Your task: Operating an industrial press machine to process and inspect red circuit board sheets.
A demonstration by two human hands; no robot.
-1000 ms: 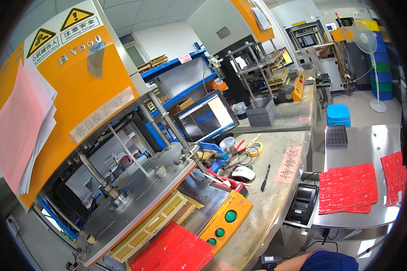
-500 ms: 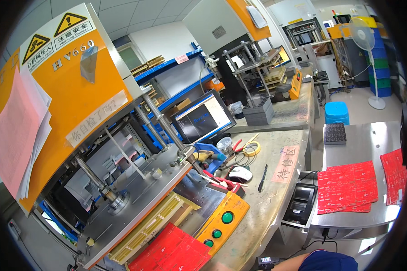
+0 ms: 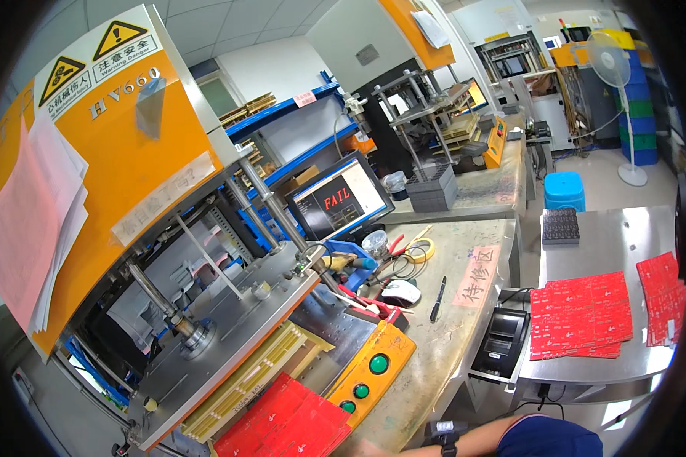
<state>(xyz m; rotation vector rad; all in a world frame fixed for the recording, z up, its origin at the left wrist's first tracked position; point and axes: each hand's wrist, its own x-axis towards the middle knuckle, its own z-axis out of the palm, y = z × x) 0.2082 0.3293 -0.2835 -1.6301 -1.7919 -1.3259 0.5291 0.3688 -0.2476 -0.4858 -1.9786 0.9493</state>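
Reaching in from the lower right, my right forearm in a dark blue sleeve wears a black strapped device at the wrist. Only a blurred sliver of my right hand shows at the bottom edge, its fingers hidden. It is nearest to a stack of red printed circuit panels and an orange control box with green buttons. My left hand is out of view. Beside the red panels, a yellowish test fixture lies under the raised plate of an orange press.
A monitor displays large red lettering. On the bench lie a white mouse, a pen, tape and hand tools. More red panels and a dark block stack rest on the metal side table. A blue stool stands behind.
My right forearm has moved left, bringing the wrist device further into view. The monitor's blue lettering has turned to large red lettering. The view has shifted slightly.
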